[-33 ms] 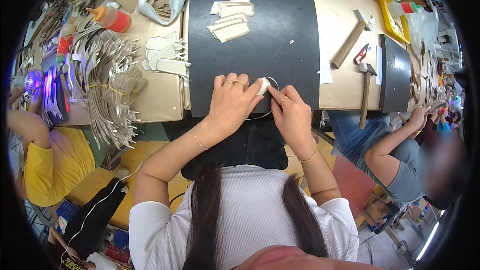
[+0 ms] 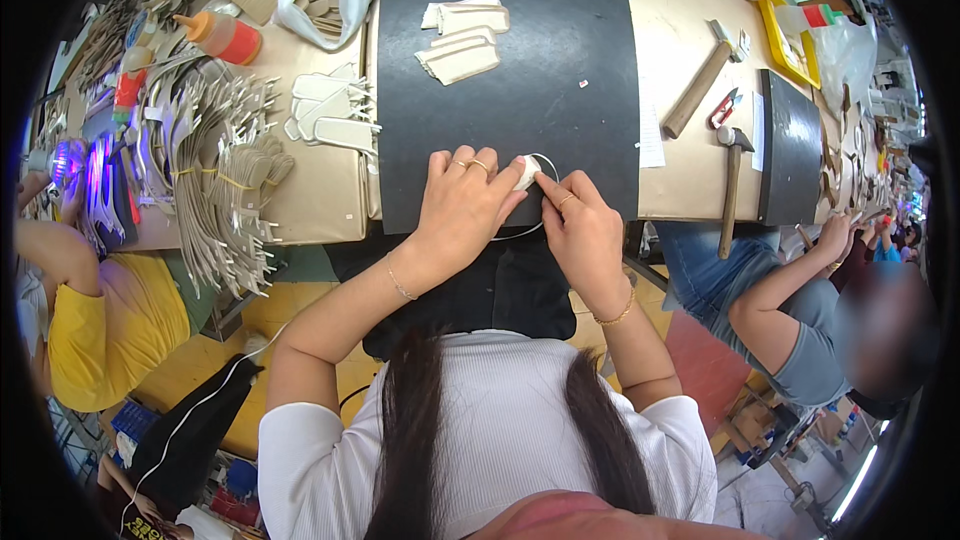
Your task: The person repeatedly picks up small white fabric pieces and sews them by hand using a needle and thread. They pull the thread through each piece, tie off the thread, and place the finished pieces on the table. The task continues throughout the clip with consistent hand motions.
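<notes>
Near the front edge of a black work mat (image 2: 560, 50), my left hand (image 2: 462, 202) is closed on a small white piece with a rounded end (image 2: 527, 172). A thin white strap (image 2: 556, 166) loops out from this piece and passes below my fingers. My right hand (image 2: 580, 225) is closed, its index fingertip and thumb pinched at the piece's right edge. The left fingers hide most of the piece. Farther back on the mat lie two small stacks of cream-coloured flat pieces (image 2: 460, 52).
Left of the mat are white tabbed pieces (image 2: 325, 110), bundled straps (image 2: 205, 175), a bag of pieces (image 2: 325, 5) and an orange-capped bottle (image 2: 220, 37). To the right lie a wooden mallet (image 2: 697, 90), red-handled snips (image 2: 724, 108) and a hammer (image 2: 733, 180). Co-workers sit on both sides.
My hands and the white piece look the same in both frames. At the lower left, a co-worker's dark-clad leg has shifted slightly.
</notes>
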The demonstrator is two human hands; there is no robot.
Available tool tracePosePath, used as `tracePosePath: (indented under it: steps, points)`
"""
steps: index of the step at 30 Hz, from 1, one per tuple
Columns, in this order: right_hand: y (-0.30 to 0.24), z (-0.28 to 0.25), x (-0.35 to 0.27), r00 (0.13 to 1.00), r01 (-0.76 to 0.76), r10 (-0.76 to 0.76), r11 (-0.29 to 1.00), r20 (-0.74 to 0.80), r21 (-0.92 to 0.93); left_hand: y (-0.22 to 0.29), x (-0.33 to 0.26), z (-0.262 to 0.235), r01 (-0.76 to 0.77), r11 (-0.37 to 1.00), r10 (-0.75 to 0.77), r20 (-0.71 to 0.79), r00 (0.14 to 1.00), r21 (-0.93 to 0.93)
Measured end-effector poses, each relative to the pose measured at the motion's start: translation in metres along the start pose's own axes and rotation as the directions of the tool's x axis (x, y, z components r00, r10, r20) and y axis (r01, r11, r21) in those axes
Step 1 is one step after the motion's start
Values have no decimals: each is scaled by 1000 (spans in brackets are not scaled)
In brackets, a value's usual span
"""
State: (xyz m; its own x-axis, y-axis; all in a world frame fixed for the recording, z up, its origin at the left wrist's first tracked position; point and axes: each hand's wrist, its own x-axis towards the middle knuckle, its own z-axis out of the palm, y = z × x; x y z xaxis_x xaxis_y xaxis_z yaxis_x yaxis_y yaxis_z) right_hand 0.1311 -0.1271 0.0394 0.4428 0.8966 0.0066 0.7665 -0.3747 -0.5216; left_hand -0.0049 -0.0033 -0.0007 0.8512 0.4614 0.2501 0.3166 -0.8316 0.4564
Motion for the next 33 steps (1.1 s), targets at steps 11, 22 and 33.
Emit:
tracePosePath:
  steps: [11, 22, 33]
  points:
    - [6, 1, 10, 996, -22, 31, 994, -83, 106, -2, 4, 2, 5, 1000, -5, -13, 1000, -4]
    - [3, -1, 9, 1000, 11, -10, 1000, 22, -7, -1, 3, 1, 28, 999, -28, -6, 1000, -21]
    - [4, 1, 9, 999, -41, 42, 992, -3, 117, -1, 3, 2, 32, 999, -33, -15, 999, -24]
